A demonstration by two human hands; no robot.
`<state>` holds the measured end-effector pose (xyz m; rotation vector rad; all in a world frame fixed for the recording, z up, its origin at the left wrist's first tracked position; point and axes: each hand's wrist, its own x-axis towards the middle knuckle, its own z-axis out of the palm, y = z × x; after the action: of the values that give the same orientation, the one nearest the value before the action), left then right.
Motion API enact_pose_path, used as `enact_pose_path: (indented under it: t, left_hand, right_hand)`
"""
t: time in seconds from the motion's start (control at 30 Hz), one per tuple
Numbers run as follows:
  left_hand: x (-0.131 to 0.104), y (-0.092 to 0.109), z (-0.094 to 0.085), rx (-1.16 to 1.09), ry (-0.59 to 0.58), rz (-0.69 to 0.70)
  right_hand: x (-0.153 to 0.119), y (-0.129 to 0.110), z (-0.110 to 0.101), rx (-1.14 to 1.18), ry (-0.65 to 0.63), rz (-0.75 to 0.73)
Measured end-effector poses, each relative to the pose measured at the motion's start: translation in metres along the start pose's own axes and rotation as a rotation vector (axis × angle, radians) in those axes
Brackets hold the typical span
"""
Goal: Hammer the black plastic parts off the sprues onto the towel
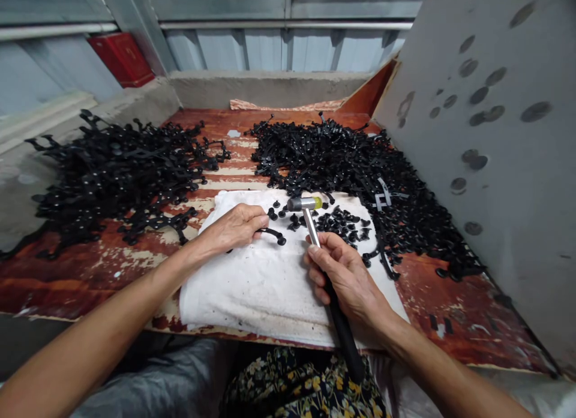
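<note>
My left hand (240,227) is closed around a thin black strip-like part (273,232), whose round knob end sticks out to the right over a white cloth (261,292). In my right hand (338,268) is a small mallet (310,217) with a metal shaft, a black grip, and a head that is dark at one end and yellow at the other. The mallet's head is raised above the cloth, right of the strip. Small black caps or knobs (344,225) lie scattered on the cloth beyond and beside my right hand.
A big heap of black parts (117,172) covers the left of the worn red-brown table (54,286). Another heap (324,154) spreads over the back and right. A grey spotted panel (508,166) stands upright on the right. A red box (121,59) rests against the back left wall.
</note>
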<state>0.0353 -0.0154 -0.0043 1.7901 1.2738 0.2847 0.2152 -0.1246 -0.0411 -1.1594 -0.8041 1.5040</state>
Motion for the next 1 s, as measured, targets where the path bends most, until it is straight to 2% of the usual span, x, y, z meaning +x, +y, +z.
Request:
enact_pose_path:
  t: [0.23,0.57,0.8,0.9,1.0]
  left_hand:
    - [0.003,-0.004,0.0,0.086,-0.004,0.074]
    - [0.005,-0.008,0.003,0.105,0.011,0.066]
    - [0.009,-0.013,0.0,0.178,0.014,0.148]
    - [0.009,-0.012,-0.003,0.245,0.028,0.193]
    - [0.01,-0.012,-0.005,0.261,0.022,0.189]
  right_hand:
    - [0.0,-0.002,0.0,0.015,-0.007,0.008]
    - [0.0,-0.002,0.0,0.017,-0.011,0.016]
    - [-0.001,-0.002,0.0,-0.017,-0.003,0.016]
    - [-0.003,-0.004,-0.002,-0.125,-0.009,-0.01]
    - [0.002,-0.014,-0.005,-0.474,-0.041,-0.164]
